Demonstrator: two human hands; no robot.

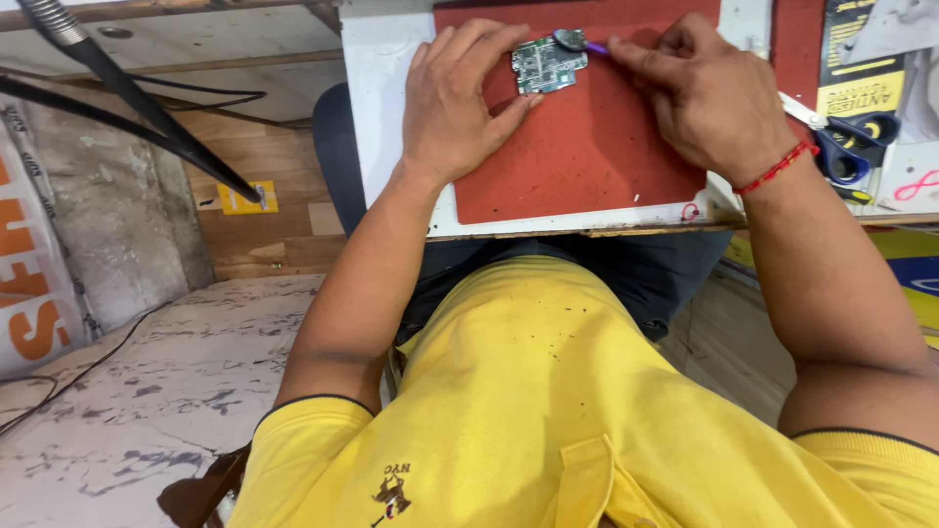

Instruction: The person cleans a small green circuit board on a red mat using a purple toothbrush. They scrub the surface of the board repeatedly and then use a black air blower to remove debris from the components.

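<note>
On the red mat (587, 156) covering the white worktop (391, 117), seen from the head camera, a small green circuit board (548, 65) lies near the far edge. The left hand (458, 103) curls round the board's left side, fingertips pinching its edge. The right hand (709, 93) pinches a thin purple-handled tool (597, 47), its tip at the board's upper right corner beside a round dark part. Blue-handled scissors (846, 147) lie just right of the wrist with the red thread bracelet (778, 168).
</note>
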